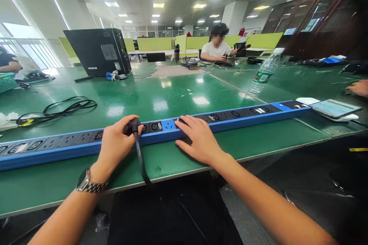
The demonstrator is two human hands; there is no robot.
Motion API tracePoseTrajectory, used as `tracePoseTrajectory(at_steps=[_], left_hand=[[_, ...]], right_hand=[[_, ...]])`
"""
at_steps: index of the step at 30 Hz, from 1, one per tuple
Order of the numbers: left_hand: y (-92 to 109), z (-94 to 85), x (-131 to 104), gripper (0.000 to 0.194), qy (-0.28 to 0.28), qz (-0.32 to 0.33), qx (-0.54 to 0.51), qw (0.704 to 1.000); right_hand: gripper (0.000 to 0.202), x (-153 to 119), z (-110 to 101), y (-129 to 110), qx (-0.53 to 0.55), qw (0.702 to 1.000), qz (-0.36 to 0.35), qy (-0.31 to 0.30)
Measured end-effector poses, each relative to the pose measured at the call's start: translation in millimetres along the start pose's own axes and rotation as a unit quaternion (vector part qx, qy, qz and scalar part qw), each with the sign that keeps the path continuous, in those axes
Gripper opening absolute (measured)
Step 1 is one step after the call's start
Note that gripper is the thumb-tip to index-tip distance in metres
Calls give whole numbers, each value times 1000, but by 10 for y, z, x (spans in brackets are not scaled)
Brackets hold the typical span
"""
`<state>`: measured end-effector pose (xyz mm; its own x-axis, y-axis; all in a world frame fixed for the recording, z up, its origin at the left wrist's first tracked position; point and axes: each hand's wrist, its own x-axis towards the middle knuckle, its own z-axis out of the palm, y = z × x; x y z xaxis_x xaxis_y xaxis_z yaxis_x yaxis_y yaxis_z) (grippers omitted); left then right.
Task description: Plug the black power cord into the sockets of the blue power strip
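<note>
A long blue power strip [172, 134] with black and blue sockets lies across the green table near its front edge. My left hand [116, 141] is closed round a black power plug [133, 125], held at the strip's sockets left of the blue socket. Its thick cable hangs down over the table edge. Whether the plug's pins are in a socket cannot be seen. My right hand [198, 138] rests on the strip just right of the blue socket [168, 124], fingers stretched out and thumb apart on the near side.
A black computer case [100, 51] stands at the back left, with a coiled black cable [66, 107] nearer. A plastic bottle [265, 72] stands tilted-looking at right. A phone [335, 107] lies by the strip's right end. A person [217, 48] sits across the table; another person's hand [359, 87] shows far right.
</note>
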<state>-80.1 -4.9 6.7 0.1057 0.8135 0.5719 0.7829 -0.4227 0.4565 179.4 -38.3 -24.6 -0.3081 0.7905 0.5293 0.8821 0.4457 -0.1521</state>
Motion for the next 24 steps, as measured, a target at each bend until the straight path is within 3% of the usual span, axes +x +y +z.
tracePoseTrajectory(at_steps=[9, 24], left_hand=[[-5, 29, 1, 33, 23, -12, 17, 1000], [1, 44, 16, 37, -3, -16, 36, 999]], right_hand=[[54, -3, 5, 7, -5, 1000, -3, 2], [54, -2, 13, 4, -4, 1000, -5, 6]])
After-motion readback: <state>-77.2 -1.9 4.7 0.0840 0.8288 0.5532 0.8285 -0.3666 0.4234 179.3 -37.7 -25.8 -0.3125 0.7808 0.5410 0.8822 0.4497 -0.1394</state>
